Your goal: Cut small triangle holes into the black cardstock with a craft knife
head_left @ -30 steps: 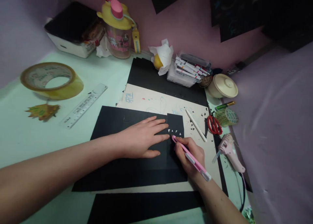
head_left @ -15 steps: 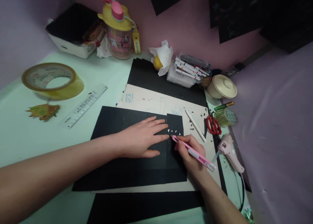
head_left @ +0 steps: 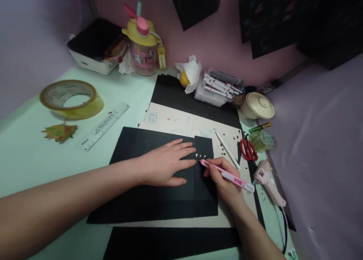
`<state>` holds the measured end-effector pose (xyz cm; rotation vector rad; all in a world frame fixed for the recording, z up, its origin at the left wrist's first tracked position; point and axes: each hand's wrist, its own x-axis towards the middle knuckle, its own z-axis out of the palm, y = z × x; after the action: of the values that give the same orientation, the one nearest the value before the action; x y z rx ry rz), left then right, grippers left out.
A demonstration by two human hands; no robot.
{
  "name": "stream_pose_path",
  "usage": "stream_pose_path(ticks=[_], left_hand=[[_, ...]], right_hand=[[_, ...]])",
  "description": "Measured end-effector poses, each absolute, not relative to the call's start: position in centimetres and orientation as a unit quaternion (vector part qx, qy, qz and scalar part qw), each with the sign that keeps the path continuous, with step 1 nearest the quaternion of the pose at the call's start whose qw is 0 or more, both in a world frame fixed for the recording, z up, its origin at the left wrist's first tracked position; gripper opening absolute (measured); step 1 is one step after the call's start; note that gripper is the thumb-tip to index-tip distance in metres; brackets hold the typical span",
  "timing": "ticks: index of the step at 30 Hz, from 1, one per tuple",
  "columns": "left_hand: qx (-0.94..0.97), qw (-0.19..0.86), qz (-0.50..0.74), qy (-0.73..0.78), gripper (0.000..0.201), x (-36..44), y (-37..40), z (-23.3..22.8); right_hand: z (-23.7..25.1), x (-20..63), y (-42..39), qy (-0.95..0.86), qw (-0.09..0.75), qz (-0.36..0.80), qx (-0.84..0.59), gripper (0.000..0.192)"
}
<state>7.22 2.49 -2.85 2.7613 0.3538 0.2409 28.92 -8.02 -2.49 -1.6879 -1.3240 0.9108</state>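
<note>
Two hands on black paper sheet [head_left: 159, 199] at worktop [head_left: 25, 161] centre. Left hand [head_left: 166, 163] flat, fingers spread, pressing sheet. Right hand [head_left: 225, 178], at 3 o'clock of left, grip clamped on pink craft knife [head_left: 227, 175], tip at small triangular cutouts [head_left: 202, 156]. Red scissors [head_left: 248, 149] at 2 o'clock. Tape roll [head_left: 70, 99] at 10 o'clock, far.

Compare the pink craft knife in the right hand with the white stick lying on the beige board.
The slim pink craft knife is gripped by the right hand, tip down on the black paper; the thin white stick lies loose on the beige board, untouched. The knife is pink with a white end; the stick is plain white. The knife looks wider and flatter. Both are long, slender and angled alike.
</note>
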Motion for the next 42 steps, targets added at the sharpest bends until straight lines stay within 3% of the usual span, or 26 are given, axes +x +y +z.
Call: stream_pose_path(ticks=[42], left_hand=[[0.972, 0.176, 0.108, 0.112, 0.053, 7.03, 2.53, -3.07]], right_hand=[[-2.73, 29.10, -7.90, -0.510, 0.398, 0.387, -0.657, 0.018]])
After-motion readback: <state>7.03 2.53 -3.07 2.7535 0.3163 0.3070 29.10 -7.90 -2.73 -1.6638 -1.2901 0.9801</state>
